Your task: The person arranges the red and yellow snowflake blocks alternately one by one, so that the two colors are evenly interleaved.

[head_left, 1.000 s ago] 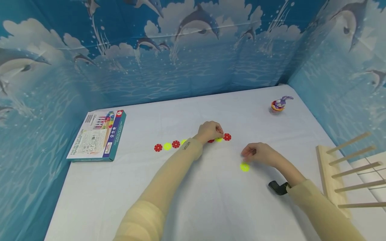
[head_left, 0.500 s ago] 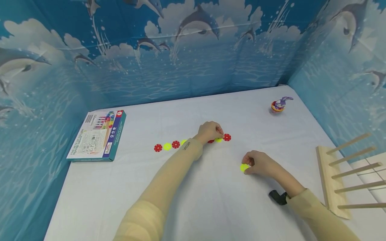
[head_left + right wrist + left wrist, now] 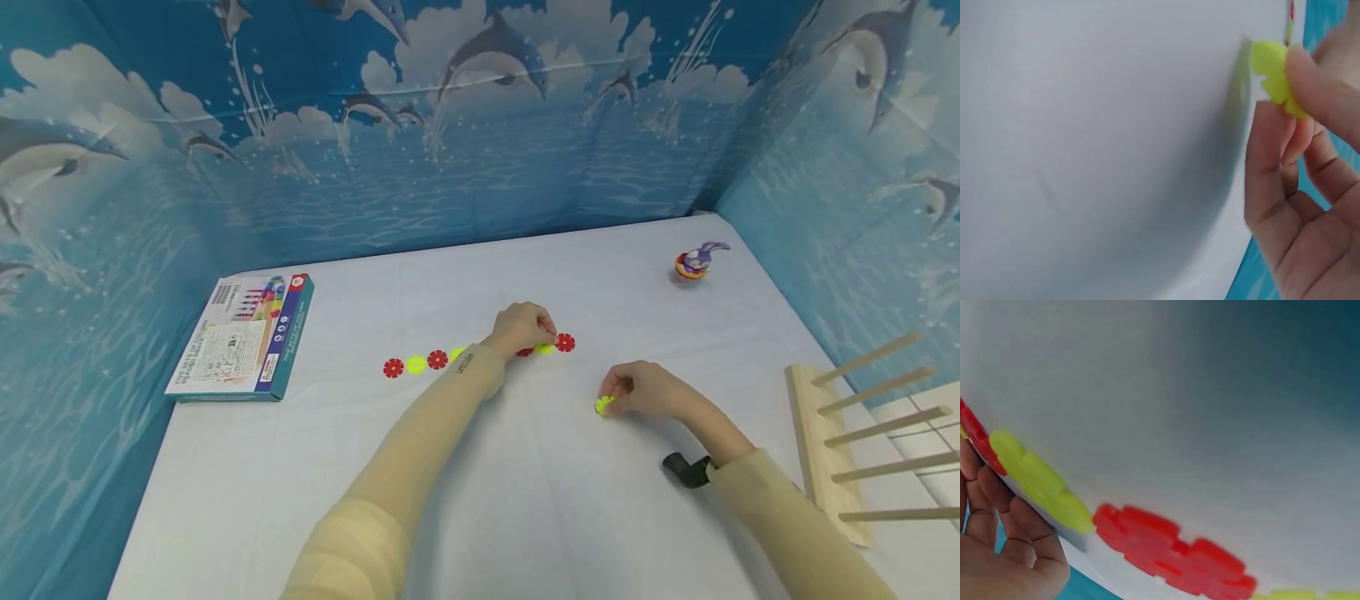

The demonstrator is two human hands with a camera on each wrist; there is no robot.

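A line of red and yellow notched plastic snowflake discs lies across the white table; the red disc ends it on the right. There my left hand has thumb and fingertips at the last discs, seemingly pinching the line; its forearm hides the middle. The left wrist view shows a yellow disc touching a red disc, with my curled fingers close by. My right hand pinches a separate yellow snowflake disc between thumb and fingers. In the right wrist view this disc is tilted, its shadow on the cloth.
A flat toy box lies at the far left. At the back right stands a small purple rabbit figure. A wooden rack with several pegs is at the right edge, past my right forearm. Dolphin-printed curtains surround the table.
My right hand came down over the yellow disc lying on the table, gripped it, and now has it tilted and shifted slightly away from me. My left hand has stayed in place.
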